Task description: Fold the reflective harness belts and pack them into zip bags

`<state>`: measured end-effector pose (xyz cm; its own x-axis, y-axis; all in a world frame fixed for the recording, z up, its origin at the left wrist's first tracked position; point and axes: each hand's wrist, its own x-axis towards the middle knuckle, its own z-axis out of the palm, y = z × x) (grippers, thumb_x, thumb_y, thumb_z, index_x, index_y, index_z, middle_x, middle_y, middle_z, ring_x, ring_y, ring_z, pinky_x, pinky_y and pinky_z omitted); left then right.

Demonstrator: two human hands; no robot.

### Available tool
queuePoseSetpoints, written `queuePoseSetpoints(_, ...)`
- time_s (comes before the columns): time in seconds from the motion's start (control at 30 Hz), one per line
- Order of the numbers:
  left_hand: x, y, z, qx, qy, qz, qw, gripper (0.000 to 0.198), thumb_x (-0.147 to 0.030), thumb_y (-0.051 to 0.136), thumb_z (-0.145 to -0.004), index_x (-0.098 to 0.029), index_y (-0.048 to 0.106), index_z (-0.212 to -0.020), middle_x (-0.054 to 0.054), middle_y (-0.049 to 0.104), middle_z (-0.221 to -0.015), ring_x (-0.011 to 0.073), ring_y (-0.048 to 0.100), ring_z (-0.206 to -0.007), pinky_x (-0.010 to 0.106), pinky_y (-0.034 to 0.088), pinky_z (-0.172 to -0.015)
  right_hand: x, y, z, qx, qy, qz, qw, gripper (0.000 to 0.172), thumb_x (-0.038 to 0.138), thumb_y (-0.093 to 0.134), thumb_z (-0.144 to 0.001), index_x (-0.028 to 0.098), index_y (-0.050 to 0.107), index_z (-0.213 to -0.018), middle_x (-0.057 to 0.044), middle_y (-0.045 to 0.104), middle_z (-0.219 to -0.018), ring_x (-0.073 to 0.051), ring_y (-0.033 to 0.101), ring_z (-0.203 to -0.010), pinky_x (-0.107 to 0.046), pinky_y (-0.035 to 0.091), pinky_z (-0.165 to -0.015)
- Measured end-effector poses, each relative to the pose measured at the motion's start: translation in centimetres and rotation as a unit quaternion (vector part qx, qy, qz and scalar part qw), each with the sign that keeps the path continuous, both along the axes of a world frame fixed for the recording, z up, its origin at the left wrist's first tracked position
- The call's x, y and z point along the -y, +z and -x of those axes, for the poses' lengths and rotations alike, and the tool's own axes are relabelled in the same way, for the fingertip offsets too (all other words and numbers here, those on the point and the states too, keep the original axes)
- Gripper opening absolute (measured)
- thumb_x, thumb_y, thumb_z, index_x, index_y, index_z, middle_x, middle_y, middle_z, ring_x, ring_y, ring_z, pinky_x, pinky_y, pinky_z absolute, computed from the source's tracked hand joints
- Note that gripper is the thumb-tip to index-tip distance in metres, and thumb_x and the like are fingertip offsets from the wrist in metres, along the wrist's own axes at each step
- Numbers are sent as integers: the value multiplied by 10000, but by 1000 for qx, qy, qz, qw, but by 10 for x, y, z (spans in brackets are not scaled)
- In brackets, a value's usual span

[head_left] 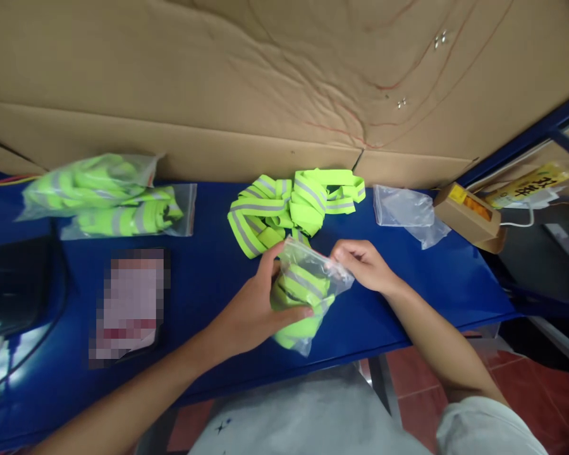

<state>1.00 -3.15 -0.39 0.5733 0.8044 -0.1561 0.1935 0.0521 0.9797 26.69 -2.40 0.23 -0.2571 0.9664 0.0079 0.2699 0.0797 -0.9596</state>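
A clear zip bag (308,291) with a folded neon-yellow reflective strap inside is held above the front part of the blue table. My left hand (260,303) wraps round the bag's left side, its thumb lying across the front. At the bag's upper right corner, my right hand (363,264) pinches the zip edge between thumb and fingers. Just behind the bag lies a loose heap of neon-yellow straps (296,205) with silver stripes. Whether the zip is fully closed cannot be made out.
Two filled bags of neon straps, one large (90,183) and one smaller (133,213), lie at the back left. Flat clear bags (403,207) and a small cardboard box (469,215) sit at right. A blurred-out phone-like object (130,303) and a black device (14,284) are left.
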Motion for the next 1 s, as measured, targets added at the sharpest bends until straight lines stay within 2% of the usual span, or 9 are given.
queuePoseSetpoints(0.1,-1,13,5,-2,12,-10,1000,1036,-415,859,-786,-296,208,-1583,136,642,-1377,287,680,-1236,438,562,-1038,-5,-5,-2,13,-24,-9,1000,709,713,426,-1011,148,719,-697,-19,598,-562,-112,543,-537,-239,422,-556)
queuePoseSetpoints(0.27,-36,52,52,-40,171,-183,967,827,-410,874,-767,-303,336,-1385,27,704,-1209,239,716,-1091,322,592,-875,-7,-19,3,33,-59,-20,998,636,667,429,-1034,150,728,-814,6,586,-573,-118,586,-554,-244,469,-601)
queuePoseSetpoints(0.37,-77,74,84,-240,139,-351,895,629,-333,798,-837,-306,474,-1375,11,650,-1304,314,607,-1279,422,477,-1097,-4,-25,9,59,-25,-29,998,567,605,471,-1044,151,738,-834,8,599,-601,-106,579,-561,-230,440,-592)
queuePoseSetpoints(0.47,-114,90,94,-351,27,-465,812,514,-212,696,-851,-294,604,-1350,39,592,-1426,384,524,-1362,539,328,-1220,1,-26,14,85,13,-42,995,481,525,516,-1051,160,752,-843,-4,648,-658,-105,590,-590,-230,414,-599)
queuePoseSetpoints(0.53,-131,96,89,-372,-5,-463,804,472,-202,620,-896,-279,636,-1361,48,593,-1410,354,532,-1348,518,312,-1235,3,-25,16,123,48,-73,989,429,472,518,-1061,167,751,-869,-26,709,-757,-123,645,-678,-241,434,-656)
queuePoseSetpoints(0.67,-152,95,70,-367,3,-444,817,397,-210,536,-963,-256,678,-1331,24,658,-1297,307,513,-1363,546,131,-1303,4,-25,15,191,98,-138,967,359,414,513,-1072,179,738,-919,-62,752,-912,-169,700,-842,-280,477,-762)
queuePoseSetpoints(0.77,-162,83,58,-404,19,-495,769,476,-167,434,-993,-226,588,-1440,54,614,-1420,337,462,-1421,677,3,-1274,6,-25,15,205,96,-160,961,305,387,507,-1076,187,727,-1011,-69,740,-961,-178,699,-877,-293,509,-783)
queuePoseSetpoints(0.87,-164,70,49,-460,44,-542,702,555,-90,325,-987,-146,500,-1510,164,531,-1519,393,433,-1447,760,95,-1221,6,-21,22,259,72,-238,933,271,345,506,-1073,180,692,-1182,-110,713,-1131,-223,683,-1036,-360,533,-894)
queuePoseSetpoints(1.0,-145,59,43,-503,21,-575,645,584,-20,345,-926,-170,564,-1446,201,591,-1420,391,557,-1337,670,347,-1158,-13,-11,41,358,50,-368,857,332,336,525,-1056,163,655,-1308,-170,603,-1404,-312,565,-1317,-478,469,-1083)
